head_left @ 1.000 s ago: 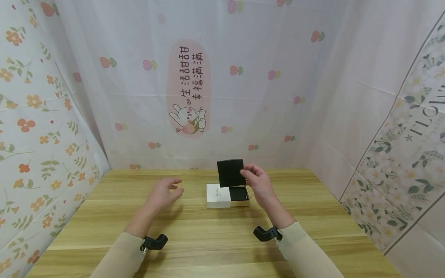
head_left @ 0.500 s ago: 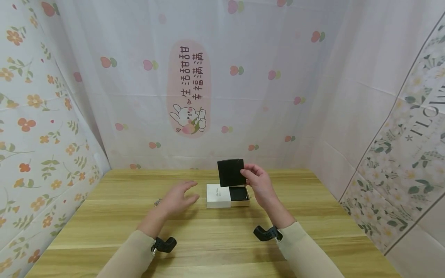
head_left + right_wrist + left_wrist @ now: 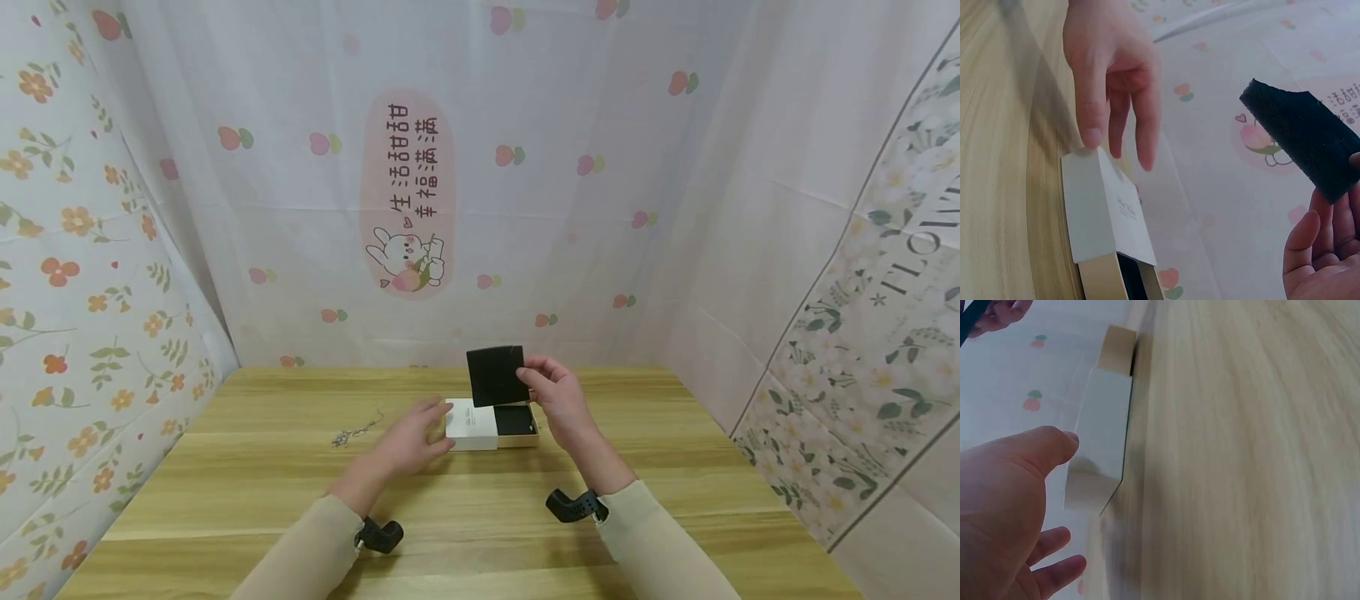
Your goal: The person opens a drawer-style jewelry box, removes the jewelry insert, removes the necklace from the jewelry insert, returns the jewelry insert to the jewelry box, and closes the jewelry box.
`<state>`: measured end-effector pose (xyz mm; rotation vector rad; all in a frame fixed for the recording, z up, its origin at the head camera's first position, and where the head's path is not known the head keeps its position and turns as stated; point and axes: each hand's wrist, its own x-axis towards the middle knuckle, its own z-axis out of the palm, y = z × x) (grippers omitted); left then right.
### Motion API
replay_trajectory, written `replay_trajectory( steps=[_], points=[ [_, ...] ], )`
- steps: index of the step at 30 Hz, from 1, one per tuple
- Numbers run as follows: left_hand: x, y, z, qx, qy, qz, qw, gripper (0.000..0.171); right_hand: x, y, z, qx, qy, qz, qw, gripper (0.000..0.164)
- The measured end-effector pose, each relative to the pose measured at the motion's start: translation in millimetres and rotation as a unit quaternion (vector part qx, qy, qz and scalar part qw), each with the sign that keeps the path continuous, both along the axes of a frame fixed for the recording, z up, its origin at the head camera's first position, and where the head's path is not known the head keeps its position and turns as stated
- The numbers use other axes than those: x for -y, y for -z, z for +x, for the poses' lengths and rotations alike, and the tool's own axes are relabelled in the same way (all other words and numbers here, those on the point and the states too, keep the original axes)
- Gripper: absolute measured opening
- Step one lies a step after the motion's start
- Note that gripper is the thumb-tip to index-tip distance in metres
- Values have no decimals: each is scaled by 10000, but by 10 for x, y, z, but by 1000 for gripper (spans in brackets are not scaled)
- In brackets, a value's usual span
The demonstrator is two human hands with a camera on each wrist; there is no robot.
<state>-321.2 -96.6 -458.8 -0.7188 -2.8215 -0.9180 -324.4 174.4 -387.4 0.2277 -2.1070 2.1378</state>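
My right hand [image 3: 558, 398] pinches the edge of a thin black foam pad [image 3: 495, 379] between thumb and fingers, holding it up above a small box. The pad's porous side faces the right wrist view. Below it, the box's white sleeve [image 3: 469, 423] is slid partway off a tan inner tray [image 3: 1117, 349]. Black lining [image 3: 514, 420] shows in the tray's uncovered right part. My left hand [image 3: 408, 440] is at the sleeve's left end, thumb and fingers spread to either side. Whether its fingertips touch the box is hard to tell.
A silvery chain [image 3: 354, 433] lies on the wooden table [image 3: 480, 517] left of the left hand. A patterned curtain [image 3: 555, 208] hangs behind the table's back edge, with more printed cloth on both sides.
My left hand has moved right to the end of the box, uncovering the silvery chain on the table. The right hand and foam pad have stayed almost still.
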Motion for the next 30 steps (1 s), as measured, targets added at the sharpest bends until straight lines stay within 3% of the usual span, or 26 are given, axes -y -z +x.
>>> replay_trajectory(
  steps=[7, 18, 30],
  points=[
    [-90, 29, -14, 150, 42, -62, 9999, 64, 0, 23, -8, 17, 26, 63, 10000, 13],
    [-112, 101, -20, 64, 130, -283, 9995, 57, -8, 46, -20, 59, 21, -42, 10000, 10],
    [-125, 109, 5, 156, 34, -399, 9991, 52, 0, 40, -1, 70, 37, -38, 10000, 8]
  ],
)
